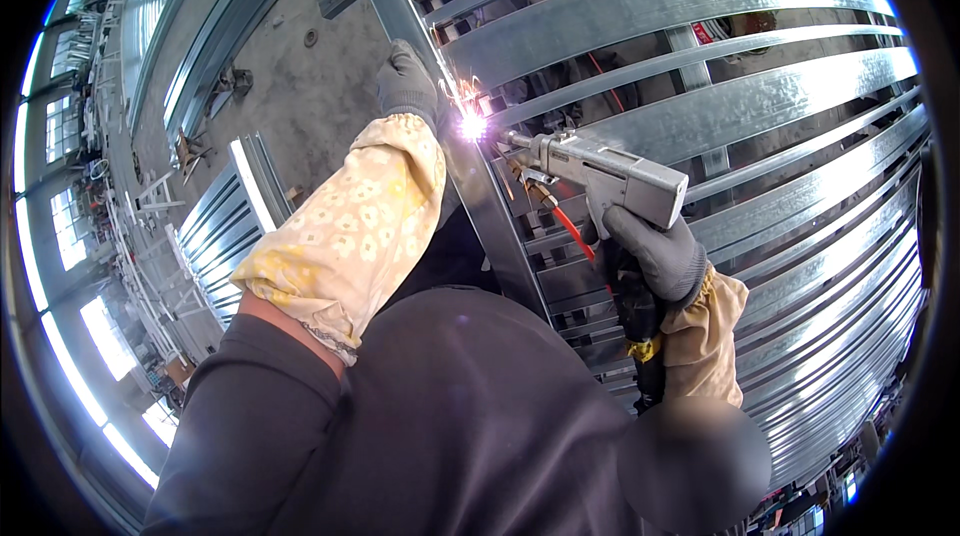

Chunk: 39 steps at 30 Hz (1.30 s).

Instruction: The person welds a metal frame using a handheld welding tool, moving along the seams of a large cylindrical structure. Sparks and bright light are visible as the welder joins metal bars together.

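Observation:
My right hand [660, 258], in a grey glove, is wrapped around the handle of a grey handheld welding gun [625, 176]. The nozzle points left at a bright pinkish weld spot [472, 126], where sparks fly up along the edge of a long metal side beam [490, 221]. That beam joins many parallel metal slats [650, 26]. Beyond the weld spot, my gloved left hand [407, 84] is closed on the beam's left edge; its fingertips are partly hidden. A red hose [572, 228] and a thick black cable [638, 311] run from the gun.
The slatted metal frame fills the right side. On the concrete floor [300, 61] at left lie long metal profiles [235, 21] and another slatted panel [212, 231]. Bright windows [70, 226] line the far left wall. Below the frame, a red item [703, 33] shows between slats.

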Tool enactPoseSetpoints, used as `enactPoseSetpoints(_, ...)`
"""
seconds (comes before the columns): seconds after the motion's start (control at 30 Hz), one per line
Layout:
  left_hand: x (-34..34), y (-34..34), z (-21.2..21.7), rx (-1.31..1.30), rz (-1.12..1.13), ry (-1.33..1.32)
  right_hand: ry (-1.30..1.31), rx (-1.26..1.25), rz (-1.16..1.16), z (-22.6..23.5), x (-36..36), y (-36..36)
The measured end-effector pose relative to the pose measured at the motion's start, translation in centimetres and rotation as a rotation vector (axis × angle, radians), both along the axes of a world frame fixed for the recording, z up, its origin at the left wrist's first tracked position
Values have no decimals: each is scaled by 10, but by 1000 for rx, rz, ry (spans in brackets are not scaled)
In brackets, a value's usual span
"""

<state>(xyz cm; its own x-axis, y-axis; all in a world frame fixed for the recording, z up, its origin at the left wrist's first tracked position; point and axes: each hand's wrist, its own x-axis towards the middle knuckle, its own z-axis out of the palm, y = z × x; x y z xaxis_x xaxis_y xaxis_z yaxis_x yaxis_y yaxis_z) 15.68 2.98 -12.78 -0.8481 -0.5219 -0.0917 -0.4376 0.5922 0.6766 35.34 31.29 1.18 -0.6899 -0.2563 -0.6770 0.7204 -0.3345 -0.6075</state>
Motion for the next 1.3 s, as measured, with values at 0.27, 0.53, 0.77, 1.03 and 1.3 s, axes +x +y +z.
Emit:
enactPoseSetpoints(0.27, 3, 7, 15, 0, -14, -45, 26, 38, 49, 1, 3, 1)
enactPoseSetpoints(0.53, 3, 6, 17, -27, -20, -73, 73, 13, -12, 0, 9, -2)
enactPoseSetpoints(0.77, 1, 2, 11, -38, -12, -76, 49, 81, 16, 8, 11, -4)
enactPoseSetpoints(1.03, 1, 6, 21, 14, 3, -82, 18, 66, 5, 13, 13, -5)
enactPoseSetpoints(1.3, 2, 4, 19, 13, -7, -41, -23, 53, -66, 13, 18, -4)
